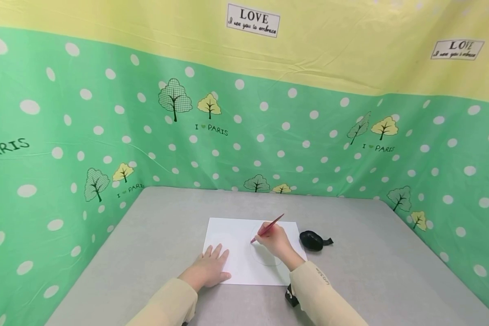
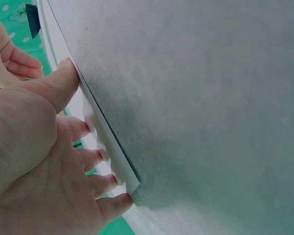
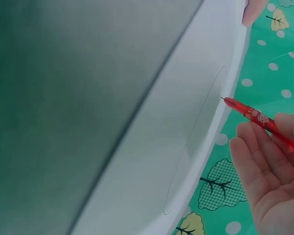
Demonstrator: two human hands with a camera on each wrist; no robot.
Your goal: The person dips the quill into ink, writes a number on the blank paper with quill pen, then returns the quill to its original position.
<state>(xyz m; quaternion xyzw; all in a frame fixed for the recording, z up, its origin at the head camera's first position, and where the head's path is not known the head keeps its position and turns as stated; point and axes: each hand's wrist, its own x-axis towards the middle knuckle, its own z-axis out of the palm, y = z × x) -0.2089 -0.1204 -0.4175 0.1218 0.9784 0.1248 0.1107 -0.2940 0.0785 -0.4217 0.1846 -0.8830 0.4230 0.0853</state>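
A sheet of white paper lies on the grey table, with a thin, roughly round line drawn on its right half. My right hand pinches a red pen, its tip down by the left side of that line. In the right wrist view the pen shows a printed figure on its barrel, and the drawn line runs as a narrow loop. Flat on the paper's lower left part rests my left hand, fingers spread. Seen from the left wrist, the thumb of the left hand lies along the paper's near edge.
A rounded black object with a short tab sits just right of the paper. Another black piece shows beside the right sleeve. The grey table backs onto a green and yellow printed curtain, which also hangs on both sides.
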